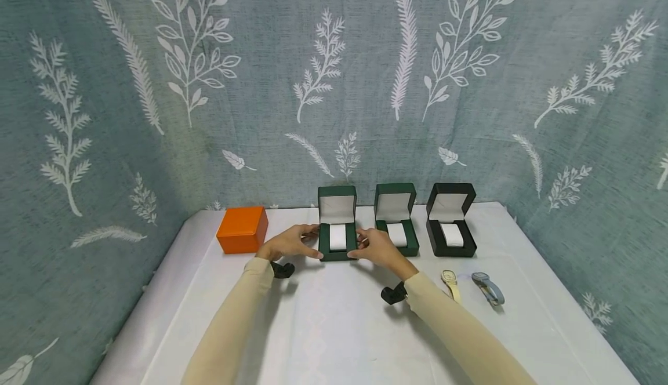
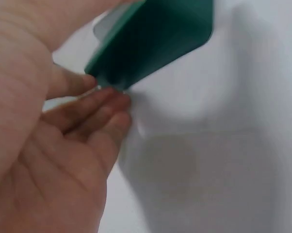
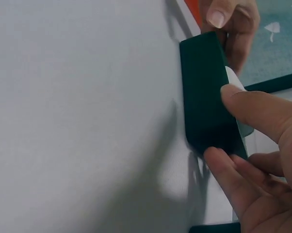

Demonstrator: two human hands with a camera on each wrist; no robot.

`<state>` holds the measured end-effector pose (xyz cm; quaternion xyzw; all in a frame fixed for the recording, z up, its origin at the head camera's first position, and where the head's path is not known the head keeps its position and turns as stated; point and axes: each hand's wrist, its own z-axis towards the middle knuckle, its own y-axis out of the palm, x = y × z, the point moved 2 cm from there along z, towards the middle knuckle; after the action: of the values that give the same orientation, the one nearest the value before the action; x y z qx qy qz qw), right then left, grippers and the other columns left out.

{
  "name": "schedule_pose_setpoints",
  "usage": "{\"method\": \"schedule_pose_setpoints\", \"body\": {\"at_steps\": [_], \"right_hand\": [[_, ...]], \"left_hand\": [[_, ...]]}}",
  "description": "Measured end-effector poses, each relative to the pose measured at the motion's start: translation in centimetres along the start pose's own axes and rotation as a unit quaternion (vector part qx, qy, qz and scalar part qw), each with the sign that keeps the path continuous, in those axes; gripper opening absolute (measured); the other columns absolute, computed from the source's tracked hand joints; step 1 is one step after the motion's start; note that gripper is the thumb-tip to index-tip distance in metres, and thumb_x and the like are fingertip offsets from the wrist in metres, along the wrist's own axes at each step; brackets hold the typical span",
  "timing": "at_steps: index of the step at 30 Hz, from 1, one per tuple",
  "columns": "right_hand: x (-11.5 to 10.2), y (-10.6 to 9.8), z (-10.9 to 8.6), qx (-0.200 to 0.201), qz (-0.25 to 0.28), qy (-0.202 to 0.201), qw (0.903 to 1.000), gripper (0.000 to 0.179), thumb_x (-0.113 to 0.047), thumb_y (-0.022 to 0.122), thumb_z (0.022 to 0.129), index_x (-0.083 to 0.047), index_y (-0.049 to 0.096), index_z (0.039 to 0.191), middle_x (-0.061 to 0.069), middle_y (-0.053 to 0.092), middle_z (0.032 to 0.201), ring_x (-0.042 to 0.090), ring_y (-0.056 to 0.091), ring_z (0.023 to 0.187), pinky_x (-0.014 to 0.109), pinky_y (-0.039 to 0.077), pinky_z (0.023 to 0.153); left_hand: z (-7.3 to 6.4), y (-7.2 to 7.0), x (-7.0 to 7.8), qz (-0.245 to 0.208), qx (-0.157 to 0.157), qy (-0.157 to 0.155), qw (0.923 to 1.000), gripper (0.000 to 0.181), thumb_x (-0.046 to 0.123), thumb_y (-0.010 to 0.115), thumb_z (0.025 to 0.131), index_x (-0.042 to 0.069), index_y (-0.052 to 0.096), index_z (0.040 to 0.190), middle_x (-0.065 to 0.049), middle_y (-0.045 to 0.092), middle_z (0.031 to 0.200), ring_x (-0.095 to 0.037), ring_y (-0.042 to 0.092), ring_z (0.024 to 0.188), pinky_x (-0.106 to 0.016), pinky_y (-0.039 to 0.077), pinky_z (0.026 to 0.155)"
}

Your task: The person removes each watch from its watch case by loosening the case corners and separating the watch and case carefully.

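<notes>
An open green watch box (image 1: 336, 220) with a white cushion stands between both hands at the table's middle. My left hand (image 1: 289, 243) holds its left side, thumb at the front corner. My right hand (image 1: 380, 247) grips the opposite side. In the right wrist view, the right thumb lies on the upper edge of the green watch box (image 3: 204, 92) and the fingertips touch its end. Fingers of the left hand (image 2: 63, 150) meet a corner of the green box (image 2: 170, 39) in the left wrist view; its thumb tip is out of frame there.
To the right stand a second open green watch box (image 1: 412, 240) and an open black watch box (image 1: 469, 240), each with a white cushion. A closed orange box (image 1: 242, 229) is at left. A gold watch (image 1: 449, 278) and a grey-blue watch (image 1: 489, 289) lie on the white table (image 1: 334, 327).
</notes>
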<state>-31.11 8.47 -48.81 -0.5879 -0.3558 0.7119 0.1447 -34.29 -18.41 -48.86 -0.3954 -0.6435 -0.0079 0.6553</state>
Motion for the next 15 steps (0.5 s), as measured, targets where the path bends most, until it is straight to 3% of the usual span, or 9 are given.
{"method": "schedule_pose_setpoints", "body": {"at_steps": [6,10,15], "right_hand": [[0.7,-0.7,-1.9,0.025,0.023,-0.028,0.9990,0.064,-0.029,0.083,0.089,-0.003,0.060,0.143,0.010,0.070,0.116,0.021,0.069,0.099,0.040,0.058,0.084],[1.2,-1.2,-3.4,0.048,0.027,-0.039,0.9977,0.048,-0.030,0.080,0.092,-0.005,0.068,0.132,0.008,0.072,0.115,0.016,0.069,0.095,0.038,0.057,0.081],[1.4,-1.7,-5.3,0.050,0.040,-0.071,0.9954,0.042,-0.029,0.078,0.094,-0.005,0.071,0.126,0.006,0.073,0.113,0.014,0.069,0.092,0.032,0.057,0.078]], "left_hand": [[-1.6,0.5,0.2,0.028,0.005,0.019,0.9994,0.083,0.026,0.086,0.086,-0.002,0.045,0.153,-0.017,0.053,0.148,-0.032,0.053,0.133,-0.045,0.043,0.112],[-3.4,1.0,0.2,0.054,0.032,0.041,0.9972,0.070,0.031,0.083,0.089,0.001,0.056,0.146,-0.015,0.061,0.140,-0.030,0.058,0.127,-0.045,0.047,0.107],[-5.7,2.3,0.5,0.047,0.049,0.066,0.9955,0.054,0.032,0.078,0.094,0.003,0.064,0.138,-0.011,0.068,0.129,-0.024,0.062,0.116,-0.043,0.052,0.100]]}}
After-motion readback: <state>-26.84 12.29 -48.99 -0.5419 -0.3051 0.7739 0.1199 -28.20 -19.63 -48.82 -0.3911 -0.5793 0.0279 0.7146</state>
